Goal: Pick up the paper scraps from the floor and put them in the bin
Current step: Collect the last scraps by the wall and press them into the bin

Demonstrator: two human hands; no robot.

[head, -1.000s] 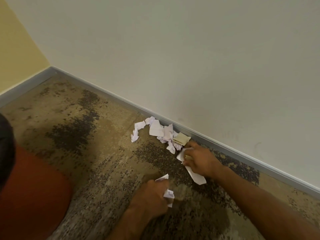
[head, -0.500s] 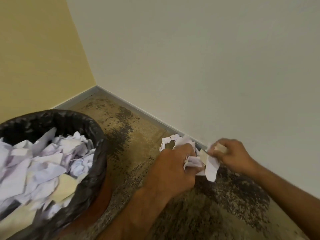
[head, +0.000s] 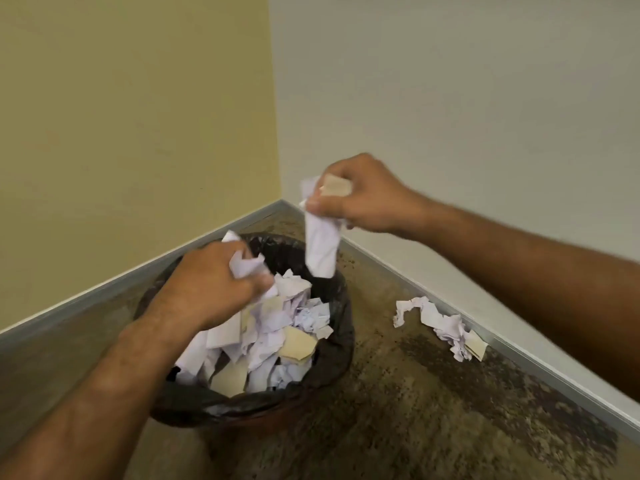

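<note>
The left hand (head: 211, 282) has its grip curled tight round a wad of white paper scraps (head: 246, 263), low over the heaped paper in the black-lined bin (head: 341, 327). The right hand (head: 360, 199) pinches a long white scrap (head: 320, 247) with a tan piece (head: 335, 186), higher up, above the bin's far rim.

That long scrap dangles right at the rim; let go from there, it could slide outside onto the floor (head: 398, 410). The bin is already heaped, so fresh wads may roll off. A cluster of scraps (head: 440, 323) lies on the floor by the skirting.

Half a second ago both hands were down at that cluster, gathering; now they are up over the bin.
</note>
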